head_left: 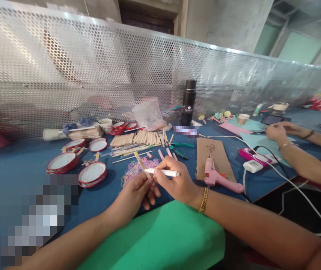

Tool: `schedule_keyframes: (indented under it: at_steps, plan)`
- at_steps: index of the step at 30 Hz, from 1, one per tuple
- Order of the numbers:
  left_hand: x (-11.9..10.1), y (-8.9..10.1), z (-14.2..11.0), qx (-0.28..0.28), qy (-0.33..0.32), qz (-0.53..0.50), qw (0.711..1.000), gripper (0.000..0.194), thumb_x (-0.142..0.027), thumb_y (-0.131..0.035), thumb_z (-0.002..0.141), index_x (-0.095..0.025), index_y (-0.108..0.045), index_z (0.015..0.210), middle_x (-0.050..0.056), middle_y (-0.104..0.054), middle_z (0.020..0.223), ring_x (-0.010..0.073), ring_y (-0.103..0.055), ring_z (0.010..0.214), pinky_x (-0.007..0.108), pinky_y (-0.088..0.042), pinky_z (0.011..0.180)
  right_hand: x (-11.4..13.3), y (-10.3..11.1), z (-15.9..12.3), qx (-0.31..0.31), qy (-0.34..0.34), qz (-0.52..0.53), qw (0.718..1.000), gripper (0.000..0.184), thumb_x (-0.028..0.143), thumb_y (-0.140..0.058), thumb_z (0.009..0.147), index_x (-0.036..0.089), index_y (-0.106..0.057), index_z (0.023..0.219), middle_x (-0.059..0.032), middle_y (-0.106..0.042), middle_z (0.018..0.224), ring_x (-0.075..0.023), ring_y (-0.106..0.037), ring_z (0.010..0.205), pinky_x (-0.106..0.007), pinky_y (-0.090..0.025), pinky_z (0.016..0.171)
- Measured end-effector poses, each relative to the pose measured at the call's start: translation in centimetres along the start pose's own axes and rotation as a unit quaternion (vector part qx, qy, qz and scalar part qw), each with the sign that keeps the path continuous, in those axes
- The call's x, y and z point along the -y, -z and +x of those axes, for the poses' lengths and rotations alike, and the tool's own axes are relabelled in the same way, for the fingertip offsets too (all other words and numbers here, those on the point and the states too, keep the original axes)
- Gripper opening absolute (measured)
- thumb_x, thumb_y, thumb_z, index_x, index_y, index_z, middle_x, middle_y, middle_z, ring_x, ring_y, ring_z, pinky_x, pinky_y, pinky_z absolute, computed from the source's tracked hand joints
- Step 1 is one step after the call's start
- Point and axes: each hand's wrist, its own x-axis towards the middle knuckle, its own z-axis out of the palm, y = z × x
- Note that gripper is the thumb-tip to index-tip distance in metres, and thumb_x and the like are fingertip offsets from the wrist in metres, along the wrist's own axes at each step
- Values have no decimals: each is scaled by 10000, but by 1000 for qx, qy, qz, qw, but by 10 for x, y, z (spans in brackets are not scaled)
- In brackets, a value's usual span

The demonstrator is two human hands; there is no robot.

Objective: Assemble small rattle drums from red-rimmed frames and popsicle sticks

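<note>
Right at the near edge of the tabletop (22, 163), green paper (166, 236). Just past that, a yellow-tipped wooden stick (141, 162) pinched low in the left hand (133, 195), a white marker (166, 172) gripped pen-style in the right hand (180, 184) and aimed at the stick; can't tell if touching. Looks super light and stiff, probably snappable if bent. Best held by the lower end, off the yellow. Further back, loose bands (128, 174), then a black bottle (189, 103) near the far edge.
</note>
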Motion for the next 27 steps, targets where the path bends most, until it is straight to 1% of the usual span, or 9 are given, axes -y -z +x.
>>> schedule_keyframes:
  at_steps: [4,10,15,21,25,27]
  plan:
    - [0,0,0,-2,-2,-1,1000,356,-533,-551,842,-179,-536,878,-11,-627,699,79,-534,476,171,-417,377,1,1,1,-27,7,-18,999,118,226,-559,886,204,-541,772,29,-591,659,-106,-563,593,-231,-431,591]
    - [0,0,0,5,-6,-5,1000,357,-530,-564,838,-176,-526,835,-5,-637,706,67,-526,468,162,-418,380,1,0,-1,5,-3,12,1000,73,232,-569,885,207,-550,819,29,-604,679,-103,-567,589,-221,-436,569]
    - [2,1,0,2,-3,-10,1000,379,-554,-567,835,-180,-531,885,-13,-630,691,76,-538,477,160,-422,377,1,0,0,-20,2,-10,1000,122,229,-554,890,206,-533,773,30,-586,648,-106,-552,582,-227,-435,571]
    - [2,1,1,3,-5,-8,1000,409,-584,-566,829,-178,-516,833,-9,-633,693,67,-528,469,154,-416,370,2,0,1,0,2,15,1000,84,232,-564,888,204,-545,810,29,-585,664,-103,-561,579,-222,-435,559]
    - [2,0,0,2,-2,-9,1000,389,-564,-563,839,-180,-524,890,-12,-634,693,74,-539,479,155,-422,374,2,0,1,-26,3,-8,1000,111,230,-560,887,208,-540,780,26,-589,659,-110,-560,594,-229,-442,576]
    - [2,0,0,1,-2,-11,1000,377,-551,-563,843,-179,-524,892,-11,-634,696,72,-536,476,154,-418,373,1,1,1,-25,1,-4,1000,102,236,-561,892,209,-541,795,27,-594,663,-111,-563,597,-229,-443,577]
